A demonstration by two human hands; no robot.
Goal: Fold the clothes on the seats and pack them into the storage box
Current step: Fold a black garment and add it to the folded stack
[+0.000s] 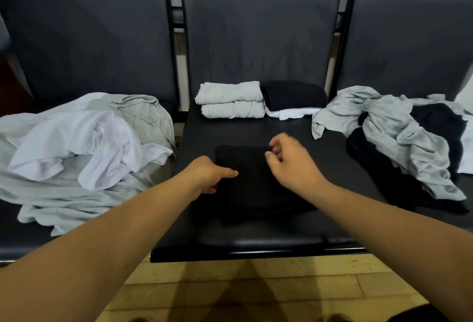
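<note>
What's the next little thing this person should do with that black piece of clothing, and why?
Probably fold the black garment over itself once more. The right hand pinches its far right corner and the left hand holds its left edge, so both hands are set for a fold, and it looks less compact than the folded stacks behind it.

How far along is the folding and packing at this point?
Done: two folded grey pieces and a folded black piece sit at the back of the middle seat. In hand: the left hand and right hand hold the black garment at its front. Left: the left pile and right pile are unfolded, and no storage box is in view.
</note>
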